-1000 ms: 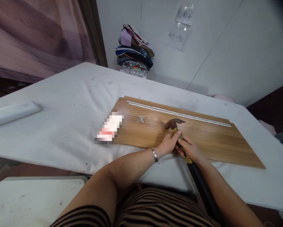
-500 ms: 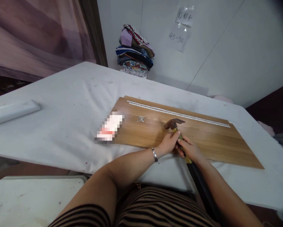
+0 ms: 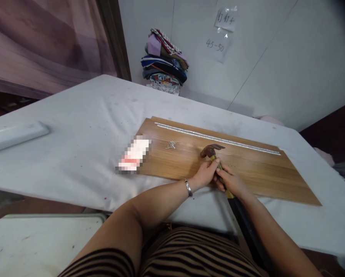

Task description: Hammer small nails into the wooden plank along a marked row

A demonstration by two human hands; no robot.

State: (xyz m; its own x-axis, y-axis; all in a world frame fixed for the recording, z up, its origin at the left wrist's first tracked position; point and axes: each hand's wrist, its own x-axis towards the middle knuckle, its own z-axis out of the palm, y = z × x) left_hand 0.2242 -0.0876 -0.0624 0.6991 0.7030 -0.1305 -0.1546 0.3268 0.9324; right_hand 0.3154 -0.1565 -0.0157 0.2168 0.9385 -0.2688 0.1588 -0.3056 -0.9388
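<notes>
Both hands are closed around the upper handle of a claw hammer [image 3: 209, 151], just below its rusty head. My left hand [image 3: 206, 174], with a silver bracelet at the wrist, grips from the left side. From the right, my right hand [image 3: 230, 181] wraps the same yellow part of the handle; the dark lower grip runs back toward my body. Beneath the hammer head lies a wooden board [image 3: 264, 177]. Several loose nails [image 3: 171, 145] rest in a small pile on the board, left of the hammer. A row of small dark dots shows right of my hands.
Two white measuring strips [image 3: 215, 137] run along the board's far edge. A blurred-out phone-like object [image 3: 134, 154] overlaps its left end. The board lies on a white-covered table [image 3: 82, 127]. Folded clothes [image 3: 165, 65] are stacked at the wall, and a white chair or stool [image 3: 45, 242] stands lower left.
</notes>
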